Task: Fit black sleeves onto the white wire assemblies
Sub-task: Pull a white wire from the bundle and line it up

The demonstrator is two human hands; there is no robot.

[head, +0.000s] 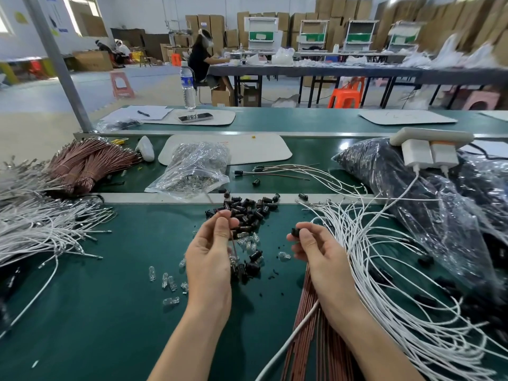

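At the left edge, one splayed bundle of white wires (pixel 41 226) lies on the green counter (pixel 110 312), too many to count. One brown wire bundle (pixel 90 163) sits above it. At least six loose glass bulbs (pixel 167 281) lie at lower centre-left. One clear bag (pixel 192 171) rests above centre. The left hand (pixel 211 259) has its grip pinched on one thin brown wire (pixel 233 243), which hangs down. Just above it lies a pile of several dozen black sleeves (pixel 247 213). The right hand (pixel 319 254) pinches one black sleeve (pixel 296 232) in its grip. To the right fans a second mass of white wires (pixel 384 257). Two white chargers (pixel 428 156) sit at the upper right.
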